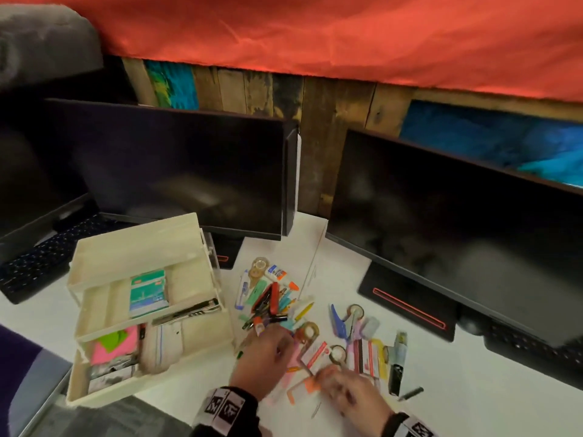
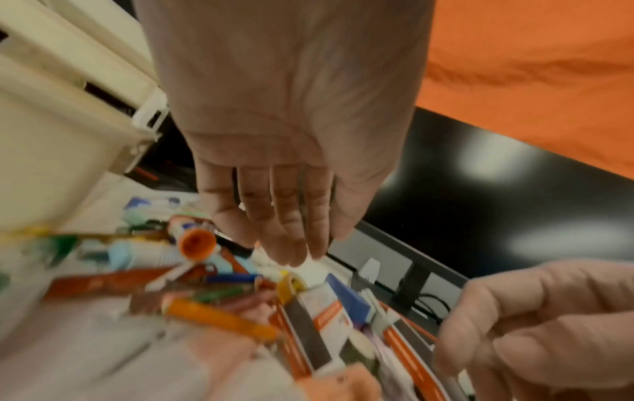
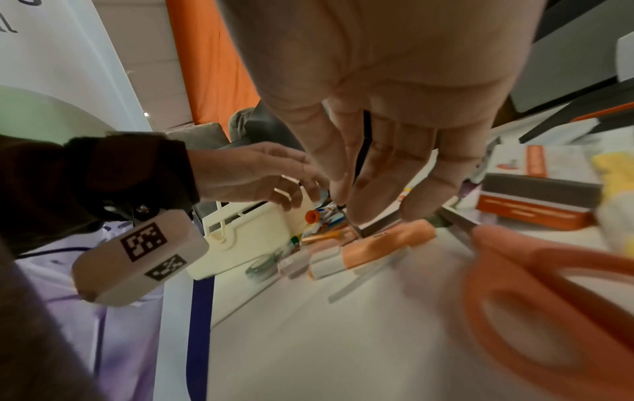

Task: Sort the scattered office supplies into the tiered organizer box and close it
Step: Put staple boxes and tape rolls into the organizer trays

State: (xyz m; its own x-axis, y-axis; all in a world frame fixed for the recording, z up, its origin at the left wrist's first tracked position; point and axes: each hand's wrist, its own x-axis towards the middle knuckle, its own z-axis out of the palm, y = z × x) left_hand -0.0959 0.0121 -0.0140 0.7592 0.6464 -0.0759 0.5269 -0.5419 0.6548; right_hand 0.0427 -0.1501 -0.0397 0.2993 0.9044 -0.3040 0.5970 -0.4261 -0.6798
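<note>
The cream tiered organizer (image 1: 94, 253) stands open on the left of the white desk; its trays hold a green box (image 1: 148, 293), pens and pink sticky notes (image 1: 113, 345). To its right lies a pile of pens, clips, a glue bottle (image 1: 279, 274) and tape rolls (image 1: 310, 329). My left hand (image 1: 265, 351) hovers over the pile's near edge with straight fingers (image 2: 291, 230) and holds nothing. My right hand (image 1: 347, 392) is low over the orange scissors (image 3: 548, 298), beside staple boxes (image 3: 535, 190). Its fingers (image 3: 377, 190) point down at the desk, nothing between them.
Two dark monitors (image 1: 189, 171) (image 1: 457, 241) stand close behind the supplies. One keyboard (image 1: 41, 257) lies far left, another (image 1: 536, 351) at the right. A black marker (image 1: 396, 373) lies right of the staple boxes. Bare desk shows near the front edge.
</note>
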